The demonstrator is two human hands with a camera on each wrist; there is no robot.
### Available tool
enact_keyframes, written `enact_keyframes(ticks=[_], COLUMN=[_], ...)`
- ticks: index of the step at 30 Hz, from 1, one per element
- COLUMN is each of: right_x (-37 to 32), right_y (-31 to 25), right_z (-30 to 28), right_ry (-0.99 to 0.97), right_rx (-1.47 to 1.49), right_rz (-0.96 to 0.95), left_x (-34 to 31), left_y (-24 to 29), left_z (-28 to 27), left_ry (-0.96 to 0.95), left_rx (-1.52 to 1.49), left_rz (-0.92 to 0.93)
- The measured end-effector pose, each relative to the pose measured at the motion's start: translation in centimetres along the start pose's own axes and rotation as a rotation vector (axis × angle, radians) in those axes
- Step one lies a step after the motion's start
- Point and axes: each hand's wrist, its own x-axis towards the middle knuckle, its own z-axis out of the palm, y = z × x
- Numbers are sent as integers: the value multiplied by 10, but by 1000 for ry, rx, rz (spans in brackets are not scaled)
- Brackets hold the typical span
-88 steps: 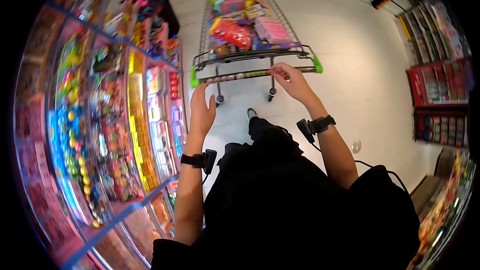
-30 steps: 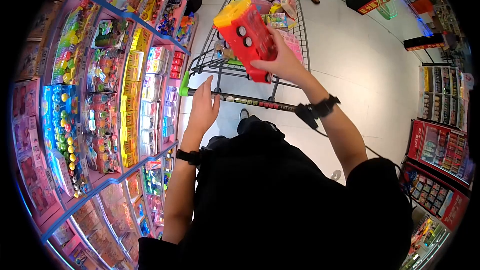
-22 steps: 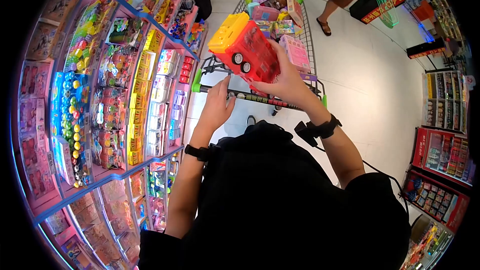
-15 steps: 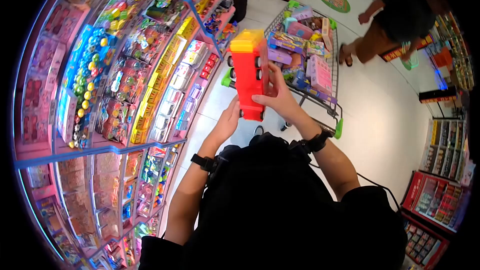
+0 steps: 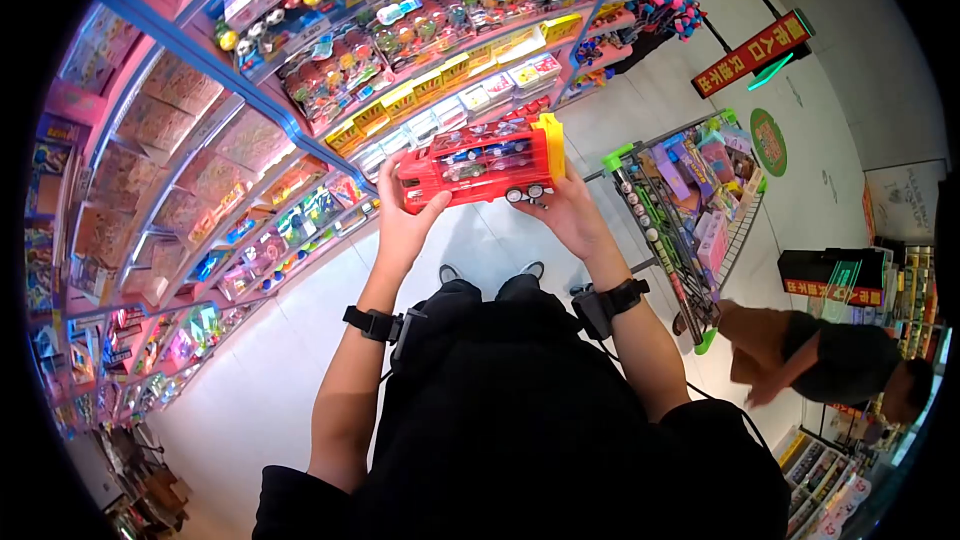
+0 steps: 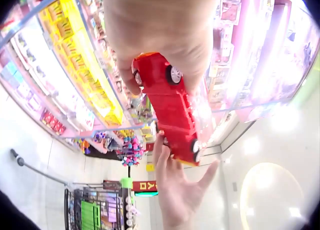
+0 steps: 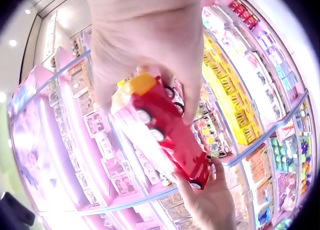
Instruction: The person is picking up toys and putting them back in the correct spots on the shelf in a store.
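Note:
A red toy truck (image 5: 480,165) with a yellow end and small cars behind its clear side lies level between both hands in the head view. My left hand (image 5: 402,215) grips its red front end, thumb on the near side. My right hand (image 5: 575,210) holds the yellow end from the right. In the left wrist view the truck's red underside (image 6: 172,112) and wheels show, with the right hand (image 6: 180,195) at the far end. The right wrist view has the truck (image 7: 172,135) under the right hand, the left hand (image 7: 212,202) at its far end.
Shelves of packaged toys and sweets (image 5: 420,90) stand ahead and to the left. A loaded shopping cart (image 5: 650,230) is at the right, with a person (image 5: 830,355) beside it. A red sign (image 5: 755,55) stands beyond the cart.
The view has turned left towards the shelves, and the cart has shifted right in it. The truck, earlier lifted in my right hand, has turned sideways, and my left hand has taken hold of its front.

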Motion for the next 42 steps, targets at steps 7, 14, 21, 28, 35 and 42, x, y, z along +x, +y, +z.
enact_keyframes(ticks=[7,14,21,28,35,42], right_x=[37,44,49,60,68,83], right_y=[46,62,65,69,71,101], right_z=[49,77,94,101,97,108], right_ry=[85,100,106,232,177,1], right_rx=[-185,-299,-344,-442,-370,-485], right_rz=[-7,25,-3,99,621,683], left_x=[-10,-18,-17,-8,-13,-32], left_y=[4,5,2,2,16,14], left_z=[-67,-101,-111,-127,-135,-154], left_ry=[96,105,132,130,38,204], left_rx=[184,181,113,86,-80,-1], left_rz=[149,153,140,46,65,111])
